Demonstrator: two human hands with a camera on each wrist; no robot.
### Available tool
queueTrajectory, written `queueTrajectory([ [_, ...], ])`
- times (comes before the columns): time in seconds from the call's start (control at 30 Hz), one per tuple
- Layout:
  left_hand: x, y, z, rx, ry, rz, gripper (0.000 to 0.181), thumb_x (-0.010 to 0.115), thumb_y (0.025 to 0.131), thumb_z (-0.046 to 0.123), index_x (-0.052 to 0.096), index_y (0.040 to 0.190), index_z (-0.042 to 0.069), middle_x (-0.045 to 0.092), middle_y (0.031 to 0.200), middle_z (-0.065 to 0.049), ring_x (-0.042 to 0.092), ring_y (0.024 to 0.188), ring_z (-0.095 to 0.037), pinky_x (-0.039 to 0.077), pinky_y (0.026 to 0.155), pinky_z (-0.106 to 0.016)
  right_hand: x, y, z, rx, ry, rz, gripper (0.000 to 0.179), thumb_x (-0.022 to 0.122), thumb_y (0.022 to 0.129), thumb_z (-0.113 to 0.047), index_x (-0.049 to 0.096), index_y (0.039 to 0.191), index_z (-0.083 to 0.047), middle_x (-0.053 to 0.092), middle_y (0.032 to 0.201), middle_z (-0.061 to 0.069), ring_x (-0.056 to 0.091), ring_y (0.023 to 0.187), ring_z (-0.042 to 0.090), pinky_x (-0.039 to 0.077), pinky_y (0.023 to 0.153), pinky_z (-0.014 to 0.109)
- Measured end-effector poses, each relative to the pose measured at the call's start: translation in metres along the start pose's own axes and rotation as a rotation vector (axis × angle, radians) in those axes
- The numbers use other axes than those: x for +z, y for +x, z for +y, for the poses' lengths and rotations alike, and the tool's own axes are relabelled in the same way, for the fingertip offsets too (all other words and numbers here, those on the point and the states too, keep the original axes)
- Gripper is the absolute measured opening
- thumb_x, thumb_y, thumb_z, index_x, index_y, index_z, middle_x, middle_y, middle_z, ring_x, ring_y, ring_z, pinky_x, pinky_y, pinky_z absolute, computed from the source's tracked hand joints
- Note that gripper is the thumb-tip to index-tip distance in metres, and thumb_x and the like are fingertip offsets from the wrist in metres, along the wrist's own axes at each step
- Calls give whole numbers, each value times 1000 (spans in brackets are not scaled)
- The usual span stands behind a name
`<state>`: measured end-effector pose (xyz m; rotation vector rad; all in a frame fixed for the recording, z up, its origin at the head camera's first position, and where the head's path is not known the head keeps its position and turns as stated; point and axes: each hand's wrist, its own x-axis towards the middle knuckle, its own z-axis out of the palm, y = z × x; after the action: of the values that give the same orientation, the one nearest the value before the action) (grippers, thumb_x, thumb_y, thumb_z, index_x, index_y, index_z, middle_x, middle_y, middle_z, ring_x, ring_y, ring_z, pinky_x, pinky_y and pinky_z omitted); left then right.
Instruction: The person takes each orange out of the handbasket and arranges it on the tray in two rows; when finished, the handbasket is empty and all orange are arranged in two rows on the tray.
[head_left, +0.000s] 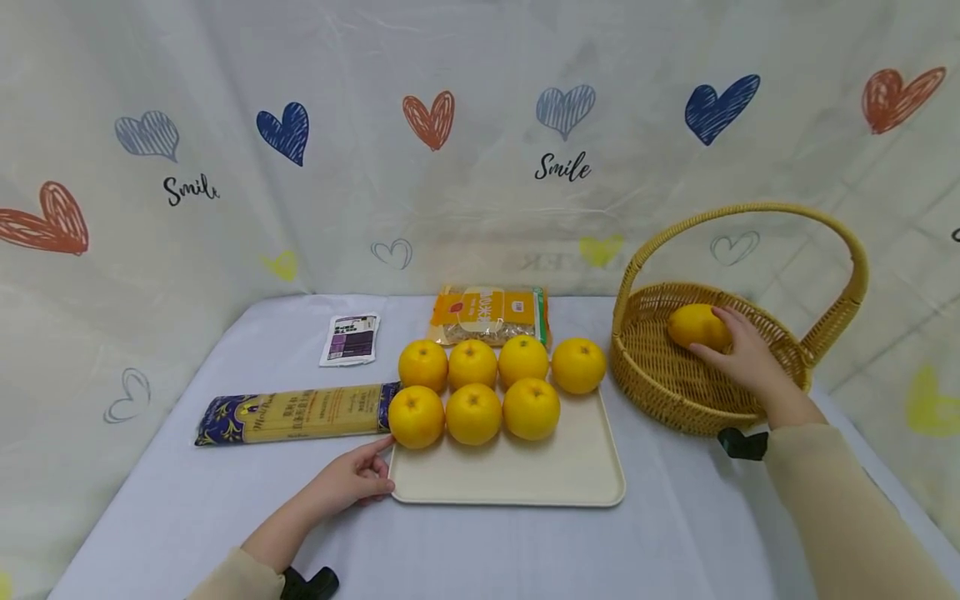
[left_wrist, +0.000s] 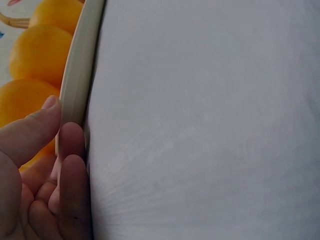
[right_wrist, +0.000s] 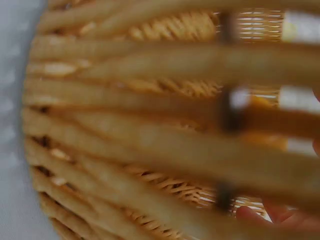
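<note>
My left hand point(head_left: 352, 479) is at the left edge of a cream tray point(head_left: 510, 483). In the left wrist view its thumb lies against the tray's rim point(left_wrist: 77, 75) and the fingers curl along the outer side, pinching it. Several oranges point(head_left: 473, 414) stand in two rows on the tray's far part. Inside a wicker basket point(head_left: 675, 408) on the right, my right hand point(head_left: 750, 358) grips a single orange point(head_left: 697, 326), thumb on the near side and fingers over the top. The basket's weave point(right_wrist: 125, 125) fills most of the right wrist view, hiding nearly all of that hand.
A long pasta packet point(head_left: 300, 414) lies left of the tray, its end touching or close to the nearest oranges. Behind are a small white-and-purple sachet point(head_left: 351, 340) and an orange grain bag point(head_left: 489, 312). The basket's tall handle point(head_left: 750, 208) arches above the right hand.
</note>
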<state>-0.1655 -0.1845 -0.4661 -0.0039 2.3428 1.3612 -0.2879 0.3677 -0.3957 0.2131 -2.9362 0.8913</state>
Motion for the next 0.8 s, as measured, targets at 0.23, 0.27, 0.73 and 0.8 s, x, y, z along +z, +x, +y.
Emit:
queueTrajectory([
  [0.23, 0, 0, 0, 2, 11, 1, 79, 73, 74, 26, 34, 140, 9, 54, 82, -3, 50, 64, -14, 43, 54, -24, 3, 7, 8, 7, -51, -73, 87, 53, 88, -44, 2, 145, -4, -8, 146, 30, 1, 126, 60, 7, 93, 73],
  [0.27, 0, 1, 0, 0, 13, 1, 79, 73, 74, 26, 34, 140, 10, 54, 83, -3, 51, 64, -14, 43, 54, -25, 3, 8, 8, 7, -60, -80, 87, 53, 88, -44, 1, 145, -4, -8, 146, 30, 1, 125, 61, 7, 92, 74],
  [0.73, -2, 2, 1, -13, -6, -3, 79, 73, 75, 26, 33, 141, 9, 54, 82, -4, 49, 62, -14, 43, 55, -24, 9, 7, 5, 85, -123, -2, 83, 54, 87, -45, 7, 146, -11, 12, 130, 39, 10, 112, 58, 19, 82, 65],
  [0.8, -2, 2, 0, -13, -9, -3, 79, 73, 75, 26, 33, 140, 9, 54, 82, -4, 49, 62, -14, 43, 54, -24, 10, 7, 6, 94, -139, -10, 83, 53, 86, -47, 9, 146, -10, 14, 126, 39, 11, 110, 57, 21, 80, 63],
])
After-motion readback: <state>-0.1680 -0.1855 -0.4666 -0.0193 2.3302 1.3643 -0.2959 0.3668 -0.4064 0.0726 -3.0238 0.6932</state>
